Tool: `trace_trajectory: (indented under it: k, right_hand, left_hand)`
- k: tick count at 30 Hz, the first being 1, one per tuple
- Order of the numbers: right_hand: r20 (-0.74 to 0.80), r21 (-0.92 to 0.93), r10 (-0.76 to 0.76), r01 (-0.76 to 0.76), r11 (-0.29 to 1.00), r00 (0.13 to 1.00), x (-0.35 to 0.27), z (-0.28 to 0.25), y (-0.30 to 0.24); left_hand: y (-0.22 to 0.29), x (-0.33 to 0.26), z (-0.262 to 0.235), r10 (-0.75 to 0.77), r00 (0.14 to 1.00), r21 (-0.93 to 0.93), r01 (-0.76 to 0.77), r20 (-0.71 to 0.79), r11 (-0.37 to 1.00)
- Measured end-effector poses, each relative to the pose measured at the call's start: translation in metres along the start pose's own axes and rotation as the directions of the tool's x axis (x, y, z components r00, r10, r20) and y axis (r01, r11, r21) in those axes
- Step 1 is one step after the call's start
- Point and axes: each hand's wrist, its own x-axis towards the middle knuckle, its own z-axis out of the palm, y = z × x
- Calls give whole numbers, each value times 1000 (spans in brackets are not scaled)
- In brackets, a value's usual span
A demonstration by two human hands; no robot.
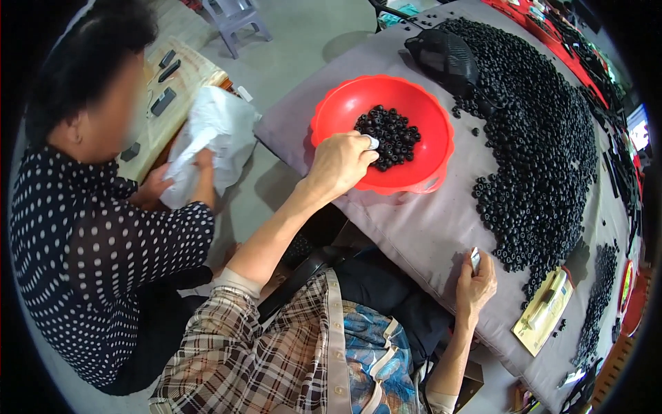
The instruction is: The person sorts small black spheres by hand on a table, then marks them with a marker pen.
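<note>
My left hand (339,164) reaches over the near left rim of a red scalloped bowl (434,124), its fingers drawn together. A whitish patch shows at its fingertips; whether that is a wrapping or something held, I cannot make out. Inside the bowl lies a heap of small black ring-like pieces (392,138), just beyond those fingers. My right hand (476,286) rests on the grey cloth near the table's front edge, fingers curled. A small silvery-white piece (475,258) shows at its thumb and fingertip, also unclear as wrapping or held object.
A large spread of black ring-like pieces (534,145) covers the grey-clothed table (283,124), with a dark mesh bag (441,58) on it. A yellow card package (545,310) lies at right. On the left, another person (110,255) handles a white plastic bag (214,131). A plastic stool (231,17) stands behind.
</note>
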Motion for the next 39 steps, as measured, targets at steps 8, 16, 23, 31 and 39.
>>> trace_trajectory:
  k: [8, 16, 23, 31, 39]
  right_hand:
    - [-102, -160, -169, 151, 976, 980, -1, -2, 7]
    - [-133, -212, -211, 181, 960, 968, -3, -2, 9]
    - [-103, -218, -182, 156, 963, 978, -2, -4, 7]
    - [-83, -192, -147, 129, 973, 986, -1, -7, 6]
    - [-93, -143, -178, 164, 976, 980, 0, -5, 7]
  left_hand:
    - [-5, -8, 0, 73, 995, 30, -75, 70, 997]
    - [10, -27, -16, -48, 973, -162, 11, -226, 987]
    - [-31, -46, -15, -236, 918, -283, 146, -319, 948]
    - [-8, -67, 1, -226, 953, -362, 142, -201, 921]
    - [-11, -78, 7, -315, 931, -471, 198, -184, 859]
